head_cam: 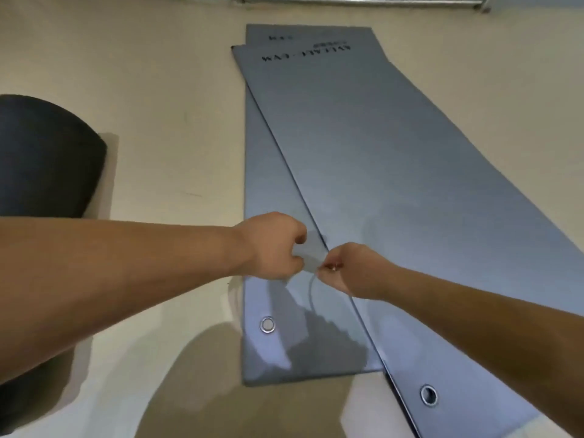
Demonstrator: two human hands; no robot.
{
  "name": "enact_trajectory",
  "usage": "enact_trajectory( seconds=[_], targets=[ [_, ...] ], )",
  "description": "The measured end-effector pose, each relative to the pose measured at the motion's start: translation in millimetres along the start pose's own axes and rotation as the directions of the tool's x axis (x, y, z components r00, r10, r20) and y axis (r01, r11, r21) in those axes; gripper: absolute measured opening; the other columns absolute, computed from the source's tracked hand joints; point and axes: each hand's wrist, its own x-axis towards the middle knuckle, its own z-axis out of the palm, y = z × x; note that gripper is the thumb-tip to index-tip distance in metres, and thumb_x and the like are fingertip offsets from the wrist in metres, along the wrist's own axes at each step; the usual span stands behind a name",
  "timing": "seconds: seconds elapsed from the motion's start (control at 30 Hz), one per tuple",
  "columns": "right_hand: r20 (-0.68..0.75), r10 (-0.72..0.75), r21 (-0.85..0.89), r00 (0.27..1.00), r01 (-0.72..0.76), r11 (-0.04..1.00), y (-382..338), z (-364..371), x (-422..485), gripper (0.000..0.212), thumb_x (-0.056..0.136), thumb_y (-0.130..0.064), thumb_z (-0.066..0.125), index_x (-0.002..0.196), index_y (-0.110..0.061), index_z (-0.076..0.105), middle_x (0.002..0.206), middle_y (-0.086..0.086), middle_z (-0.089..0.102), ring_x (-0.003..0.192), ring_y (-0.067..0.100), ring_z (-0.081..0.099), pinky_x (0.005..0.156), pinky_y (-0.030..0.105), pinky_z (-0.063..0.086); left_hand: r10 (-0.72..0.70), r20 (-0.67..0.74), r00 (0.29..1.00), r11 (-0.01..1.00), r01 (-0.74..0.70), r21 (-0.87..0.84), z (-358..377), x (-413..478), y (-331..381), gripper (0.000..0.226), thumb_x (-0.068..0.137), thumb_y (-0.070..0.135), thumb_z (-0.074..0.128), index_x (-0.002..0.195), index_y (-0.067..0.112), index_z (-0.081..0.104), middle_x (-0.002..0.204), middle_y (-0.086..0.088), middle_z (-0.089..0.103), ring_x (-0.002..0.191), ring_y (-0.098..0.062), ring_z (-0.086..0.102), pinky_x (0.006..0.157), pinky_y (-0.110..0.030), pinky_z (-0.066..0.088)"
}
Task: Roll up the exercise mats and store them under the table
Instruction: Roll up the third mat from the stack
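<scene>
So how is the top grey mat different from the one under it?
The top mat lies slanted and reaches nearer the person; the lower mat lies straight, its far end poking out. The lower mat is mostly covered by the top mat. Both are grey, flat, unrolled.

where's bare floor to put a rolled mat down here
Bare floor between the dark roll and the grey mats, and more right of the mats. Crowded near you, where left hand and right hand pinch a thin band.

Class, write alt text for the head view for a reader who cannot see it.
The left hand and right hand pinch a thin cord over two overlapping flat grey mats on the floor; a dark rolled mat lies left.
</scene>
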Motion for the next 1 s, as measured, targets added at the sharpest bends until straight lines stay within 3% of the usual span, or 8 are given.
enact_trajectory(
  seconds=[0.07, 0.23, 0.4, 0.47, 0.57, 0.63, 0.77, 1.0],
  targets=[
    [-0.063, 0.121, 0.119, 0.991, -0.113, 0.986, 45, 4, 0, 0.019, 0.098, -0.036, 0.061, 0.086, -0.025, 0.069, 0.078, -0.005, 0.065, 0.079, 0.022, 0.063, 0.073, 0.027, 0.046, 0.033, 0.069, 0.997, 0.999, -0.035, 0.032, 25, 27, 37, 0.044, 0.097, 0.035, 0.064, 0.136, 0.016, 0.063, 0.133, -0.007, 0.066, 0.124, -0.031, 0.06, 0.098, -0.039, 0.053],
    [-0.027, 0.206, 0.127, 0.978, -0.201, 0.971, 131, 8, -11, 0.025, 0.101, -0.038, 0.059, 0.105, -0.018, 0.072, 0.096, -0.001, 0.067, 0.094, 0.025, 0.064, 0.088, 0.032, 0.053, 0.075, 0.169, 0.983, 0.995, -0.086, 0.055, 98, 62, 115, 0.026, 0.095, 0.033, 0.062, 0.114, 0.015, 0.066, 0.119, -0.008, 0.064, 0.113, -0.032, 0.063, 0.08, -0.034, 0.049],
    [-0.05, 0.279, 0.158, 0.959, -0.268, 0.95, 203, 33, -29, 0.027, 0.098, -0.031, 0.059, 0.073, -0.023, 0.059, 0.082, -0.001, 0.063, 0.086, 0.026, 0.063, 0.078, 0.033, 0.053, 0.276, 0.235, 0.932, 0.96, -0.279, -0.025, 194, 54, 196, 0.035, 0.103, 0.033, 0.057, 0.129, 0.011, 0.064, 0.141, -0.009, 0.052, 0.136, -0.029, 0.045, 0.107, -0.04, 0.042],
    [-0.101, 0.263, 0.148, 0.959, -0.247, 0.958, 216, 34, -34, 0.022, 0.1, -0.031, 0.055, 0.082, -0.021, 0.064, 0.09, -0.001, 0.064, 0.091, 0.026, 0.062, 0.083, 0.037, 0.056, 0.294, 0.259, 0.92, 0.953, -0.303, -0.003, 219, 59, 225, 0.037, 0.105, 0.039, 0.055, 0.129, 0.011, 0.062, 0.144, -0.01, 0.05, 0.137, -0.028, 0.041, 0.113, -0.037, 0.034],
    [-0.201, 0.223, 0.043, 0.954, -0.219, 0.975, 232, 33, -41, 0.025, 0.102, -0.034, 0.051, 0.115, -0.021, 0.068, 0.112, 0.001, 0.062, 0.102, 0.027, 0.061, 0.085, 0.04, 0.055, 0.272, 0.218, 0.937, 0.944, -0.304, 0.13, 241, 59, 249, 0.067, 0.095, 0.061, 0.06, 0.139, 0.012, 0.044, 0.151, -0.014, 0.038, 0.136, -0.032, 0.035, 0.114, -0.044, 0.029],
    [-0.223, 0.181, -0.056, 0.958, -0.197, 0.979, 240, 35, -46, 0.031, 0.103, -0.034, 0.049, 0.126, -0.021, 0.065, 0.12, 0.003, 0.058, 0.11, 0.027, 0.058, 0.082, 0.038, 0.052, 0.253, 0.177, 0.951, 0.946, -0.281, 0.159, 255, 49, 255, 0.084, 0.082, 0.07, 0.067, 0.137, 0.014, 0.038, 0.145, -0.014, 0.034, 0.127, -0.033, 0.034, 0.104, -0.048, 0.03],
    [-0.205, 0.12, -0.235, 0.971, -0.168, 0.957, 250, 40, -52, 0.04, 0.103, -0.037, 0.05, 0.139, -0.022, 0.059, 0.132, 0.003, 0.051, 0.122, 0.026, 0.048, 0.085, 0.037, 0.051, 0.239, 0.063, 0.969, 0.959, -0.246, 0.138, 274, 34, 257, 0.083, 0.064, 0.07, 0.072, 0.122, 0.016, 0.047, 0.129, -0.011, 0.045, 0.112, -0.031, 0.036, 0.093, -0.047, 0.032],
    [-0.136, 0.197, -0.255, 0.971, -0.226, 0.94, 237, 35, -58, 0.045, 0.104, -0.039, 0.05, 0.147, -0.024, 0.053, 0.139, 0.004, 0.046, 0.13, 0.026, 0.043, 0.093, 0.043, 0.053, 0.251, 0.182, 0.951, 0.935, -0.287, 0.207, 285, 5, 264, 0.086, 0.086, 0.059, 0.067, 0.142, 0.005, 0.03, 0.152, -0.018, 0.02, 0.144, -0.044, 0.013, 0.124, -0.067, 0.008]
  ],
)
